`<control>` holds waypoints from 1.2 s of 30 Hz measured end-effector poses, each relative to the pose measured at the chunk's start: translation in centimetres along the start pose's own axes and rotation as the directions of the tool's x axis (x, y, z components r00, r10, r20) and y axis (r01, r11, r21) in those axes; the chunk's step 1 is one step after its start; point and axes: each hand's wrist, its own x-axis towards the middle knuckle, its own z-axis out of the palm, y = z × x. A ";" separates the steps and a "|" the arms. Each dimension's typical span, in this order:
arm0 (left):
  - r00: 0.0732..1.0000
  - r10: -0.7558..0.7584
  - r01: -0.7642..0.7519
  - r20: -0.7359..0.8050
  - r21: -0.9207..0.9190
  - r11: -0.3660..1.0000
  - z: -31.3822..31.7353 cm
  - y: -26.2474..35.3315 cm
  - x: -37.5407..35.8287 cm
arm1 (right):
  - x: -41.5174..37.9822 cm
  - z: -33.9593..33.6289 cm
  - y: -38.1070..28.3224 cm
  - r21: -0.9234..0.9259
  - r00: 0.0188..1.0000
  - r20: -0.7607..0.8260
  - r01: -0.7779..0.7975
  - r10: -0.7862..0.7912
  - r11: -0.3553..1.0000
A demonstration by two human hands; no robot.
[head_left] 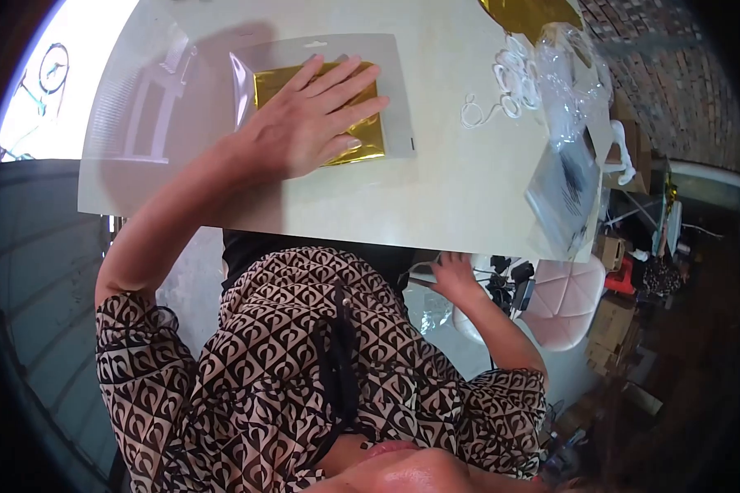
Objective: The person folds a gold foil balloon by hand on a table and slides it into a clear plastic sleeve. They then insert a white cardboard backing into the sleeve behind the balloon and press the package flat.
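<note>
My left hand (308, 111) lies flat on the table with its fingers spread. Under it is a folded gold foil sheet (362, 145), partly covered by the palm. The foil sits within a clear plastic bag (400, 90) that has a hang hole at its top edge. My right hand (454, 279) is lower, at the table's near edge beside my body. Its fingertips are partly hidden at that edge, and I cannot tell whether they hold anything. A thin greyish strip (422, 267) shows next to these fingers.
White loops of cord or ribbon (514, 78) lie at the table's right. Beside them are crumpled clear plastic (569, 86) and a stack of clear bags (563, 193). More gold foil (538, 15) is at the far edge. A pink padded stool (563, 304) stands below.
</note>
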 end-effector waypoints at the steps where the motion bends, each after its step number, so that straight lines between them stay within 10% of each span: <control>1: 1.000 0.024 -0.024 0.008 0.008 1.000 -0.2 0.0 0.1 | 1.1 -0.6 0.0 0.193 0.928 0.369 -0.127 0.048 0.973; 4: 0.997 0.081 -0.081 -0.009 0.035 0.996 -1.4 0.3 0.4 | 0.4 -3.5 -0.7 0.132 0.967 0.254 -0.059 0.024 0.989; 8: 0.978 0.165 -0.156 -0.127 0.078 0.985 -3.6 0.6 -0.3 | -3.0 -18.6 0.5 0.709 0.950 -0.112 0.281 -0.290 0.647; 9: 0.986 0.129 -0.120 -0.108 0.081 0.989 -4.8 1.3 -1.0 | -2.7 -19.4 1.1 0.706 0.948 -0.118 0.290 -0.296 0.647; 11: 0.992 0.093 -0.085 -0.085 0.093 0.992 -6.1 2.2 -3.6 | -1.8 -20.5 2.1 0.315 0.746 -0.635 0.487 -0.201 0.815; 24: 0.952 -0.135 0.161 -0.274 0.076 0.984 -0.9 7.7 -15.8 | 1.8 -17.2 1.8 -0.038 0.582 -0.706 0.538 -0.404 0.842; 32: 0.902 -0.291 0.268 -0.319 -0.117 0.956 -2.6 8.4 -14.1 | 2.4 -17.5 1.0 0.100 0.525 -0.805 0.580 -0.277 0.809; 36: 0.874 -0.364 0.323 -0.321 -0.174 0.930 -3.9 8.9 -12.7 | 2.5 -18.6 0.8 0.383 0.660 -0.747 0.525 -0.080 0.760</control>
